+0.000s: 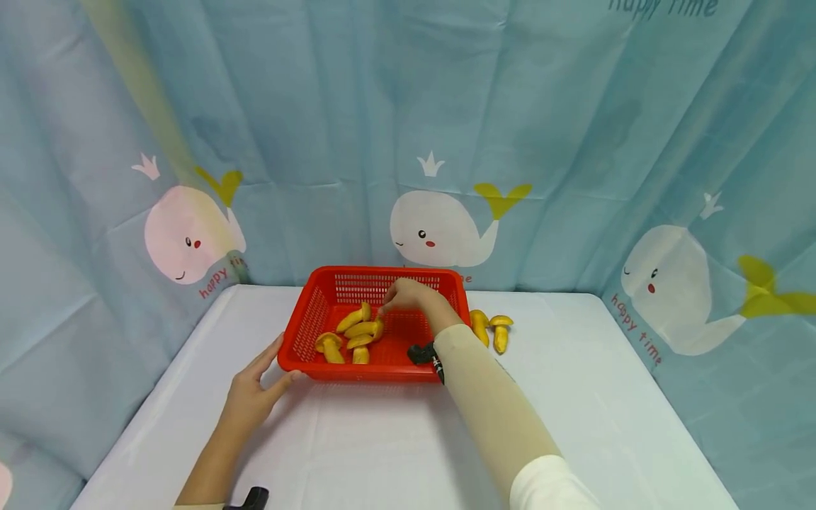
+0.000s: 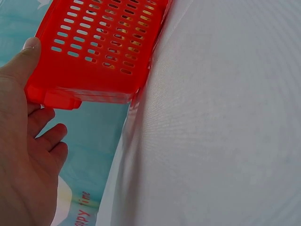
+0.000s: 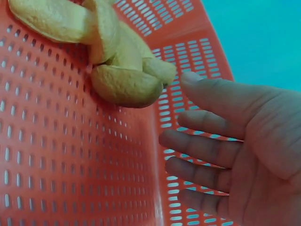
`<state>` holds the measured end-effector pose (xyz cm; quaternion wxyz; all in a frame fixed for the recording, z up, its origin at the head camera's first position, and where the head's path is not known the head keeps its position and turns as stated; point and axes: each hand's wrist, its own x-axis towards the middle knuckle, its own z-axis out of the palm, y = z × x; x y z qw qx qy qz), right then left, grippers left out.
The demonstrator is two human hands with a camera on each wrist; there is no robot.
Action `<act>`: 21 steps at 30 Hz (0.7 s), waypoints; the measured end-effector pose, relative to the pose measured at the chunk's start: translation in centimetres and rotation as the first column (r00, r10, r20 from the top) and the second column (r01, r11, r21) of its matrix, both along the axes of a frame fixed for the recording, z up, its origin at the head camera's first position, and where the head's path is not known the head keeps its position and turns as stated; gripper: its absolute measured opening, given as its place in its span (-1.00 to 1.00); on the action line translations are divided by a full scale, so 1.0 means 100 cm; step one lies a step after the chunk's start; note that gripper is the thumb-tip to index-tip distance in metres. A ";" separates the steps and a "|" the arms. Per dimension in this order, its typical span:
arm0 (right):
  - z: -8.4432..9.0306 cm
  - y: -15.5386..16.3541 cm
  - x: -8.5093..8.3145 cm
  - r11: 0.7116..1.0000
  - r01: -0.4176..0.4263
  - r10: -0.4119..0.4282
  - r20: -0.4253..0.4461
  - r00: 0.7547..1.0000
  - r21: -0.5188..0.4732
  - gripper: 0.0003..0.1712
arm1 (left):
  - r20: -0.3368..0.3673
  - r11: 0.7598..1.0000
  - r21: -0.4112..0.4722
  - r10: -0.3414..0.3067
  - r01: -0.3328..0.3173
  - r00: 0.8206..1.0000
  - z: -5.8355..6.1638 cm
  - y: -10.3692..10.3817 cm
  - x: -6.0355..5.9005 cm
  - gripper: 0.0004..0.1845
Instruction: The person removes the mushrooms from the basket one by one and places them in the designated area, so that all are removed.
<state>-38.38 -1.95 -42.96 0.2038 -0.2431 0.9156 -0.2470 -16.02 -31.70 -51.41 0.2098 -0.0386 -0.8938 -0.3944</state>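
Note:
A red plastic basket (image 1: 376, 370) with slotted walls stands on the white table. Several yellow mushrooms (image 1: 329, 347) lie in its left half. At the near left corner, my left hand (image 1: 251, 398) holds the basket between thumb and fingers; the left wrist view shows the thumb on the red wall (image 2: 101, 52) and some fingers curled beneath the rim. My right hand (image 1: 408, 295) is inside the basket by its far wall. In the right wrist view its fingers (image 3: 202, 146) are extended with nothing held, and the thumb tip is close beside a clump of mushrooms (image 3: 127, 84).
Two more mushrooms (image 1: 501, 334) lie on the table just right of the basket. The white tabletop (image 1: 612, 397) ends at a blue curtain (image 1: 548, 127) with whale prints, which hangs behind and along both sides.

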 end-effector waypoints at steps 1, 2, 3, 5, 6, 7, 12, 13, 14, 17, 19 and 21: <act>0.000 0.000 0.000 1.000 0.002 -0.002 0.002 1.000 0.009 -0.65 | -0.005 1.000 0.001 -0.003 0.003 1.000 0.000 -0.001 0.000 -0.13; -0.001 -0.001 0.001 1.000 -0.005 0.005 0.003 1.000 0.020 -0.64 | -0.011 1.000 0.005 -0.008 0.008 1.000 0.000 -0.001 0.001 -0.13; -0.001 -0.001 0.001 0.999 -0.015 0.015 0.003 1.000 0.028 -0.63 | -0.015 1.000 0.007 -0.013 0.013 1.000 0.001 -0.001 0.001 -0.12; -0.003 -0.001 0.000 0.998 -0.048 0.048 0.014 0.999 0.032 -0.64 | -0.019 1.000 0.011 -0.016 0.016 1.000 0.000 -0.001 0.000 -0.12; -0.004 -0.002 -0.001 0.997 -0.073 0.073 0.017 0.997 0.033 -0.65 | -0.024 1.000 0.013 -0.017 0.017 1.000 0.000 -0.001 0.000 -0.12; -0.005 -0.002 -0.002 0.995 -0.098 0.098 0.022 0.995 0.034 -0.66 | -0.026 1.000 0.013 -0.018 0.018 0.999 0.000 -0.001 0.000 -0.12; -0.008 -0.006 -0.004 0.986 -0.165 0.163 0.041 0.986 0.034 -0.66 | -0.034 1.000 0.008 -0.016 0.016 0.999 0.000 -0.001 0.000 -0.12; -0.008 -0.007 -0.003 0.986 -0.163 0.161 0.042 0.986 0.034 -0.65 | -0.032 1.000 0.005 -0.014 0.014 0.999 0.001 -0.002 0.000 -0.12; -0.008 -0.007 -0.003 0.987 -0.158 0.157 0.042 0.987 0.033 -0.64 | -0.031 1.000 0.003 -0.011 0.011 0.999 0.001 -0.002 0.000 -0.12; -0.008 -0.009 -0.001 0.989 -0.142 0.140 0.045 0.989 0.032 -0.66 | -0.019 1.000 -0.004 -0.008 0.008 1.000 0.001 -0.002 0.001 -0.13; -0.008 -0.010 0.000 0.992 -0.124 0.122 0.060 0.991 0.033 -0.70 | -0.013 1.000 -0.007 -0.008 0.008 1.000 0.001 -0.002 0.001 -0.13; -0.008 -0.009 0.001 0.995 -0.094 0.091 0.084 0.992 0.033 -0.73 | -0.011 1.000 -0.006 -0.016 0.016 1.000 0.002 -0.001 0.001 -0.13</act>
